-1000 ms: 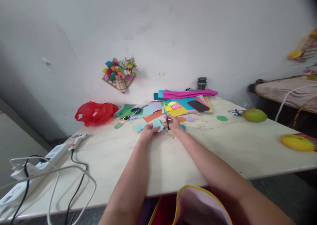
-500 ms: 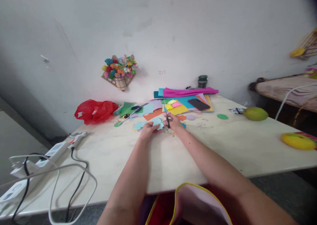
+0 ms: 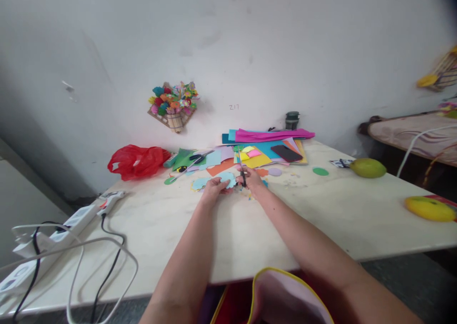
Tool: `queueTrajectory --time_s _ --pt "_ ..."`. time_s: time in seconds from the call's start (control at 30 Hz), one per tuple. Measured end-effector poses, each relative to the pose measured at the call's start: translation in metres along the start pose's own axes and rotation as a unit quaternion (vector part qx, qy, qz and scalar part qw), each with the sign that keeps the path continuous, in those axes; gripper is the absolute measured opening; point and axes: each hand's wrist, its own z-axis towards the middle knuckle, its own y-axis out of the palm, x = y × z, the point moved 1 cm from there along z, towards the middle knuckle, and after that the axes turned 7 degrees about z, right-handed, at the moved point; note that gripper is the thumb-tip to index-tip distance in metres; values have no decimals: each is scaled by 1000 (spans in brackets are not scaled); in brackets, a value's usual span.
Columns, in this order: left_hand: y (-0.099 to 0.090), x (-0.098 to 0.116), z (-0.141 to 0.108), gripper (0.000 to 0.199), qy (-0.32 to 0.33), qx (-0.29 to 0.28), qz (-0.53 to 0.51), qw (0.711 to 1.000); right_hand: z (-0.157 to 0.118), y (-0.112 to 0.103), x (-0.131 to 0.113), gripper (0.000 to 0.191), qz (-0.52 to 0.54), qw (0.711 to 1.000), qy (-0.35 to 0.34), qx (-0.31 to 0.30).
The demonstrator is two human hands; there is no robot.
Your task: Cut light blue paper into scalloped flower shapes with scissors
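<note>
Scissors (image 3: 243,177), one pair, gripped in curled right hand (image 3: 254,181), one scalloped blue cutout (image 3: 227,177) pinched in left hand (image 3: 213,189)

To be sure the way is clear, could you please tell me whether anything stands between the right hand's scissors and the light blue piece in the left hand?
No object visibly does: the scissors in the right hand point forward; only part of that hand shows between them and the blue piece in the left hand.

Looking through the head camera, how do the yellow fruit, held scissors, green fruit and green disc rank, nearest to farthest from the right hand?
1. Scissors, in the right hand
2. Green disc, to its right
3. Green fruit, farther right
4. Yellow fruit, farthest right
</note>
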Motion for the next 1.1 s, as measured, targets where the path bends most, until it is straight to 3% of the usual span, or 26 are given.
queueTrajectory --time_s 0.57,0.77,1.1 --pt "-4 -4 8 40 30 47 -47 997 7 -5 14 40 57 998 37 10" --pt "-6 -7 10 41 34 52 -62 996 5 -4 12 43 46 998 32 -10" --pt "-2 -4 8 41 21 65 -62 996 -4 3 2 41 51 998 34 23"
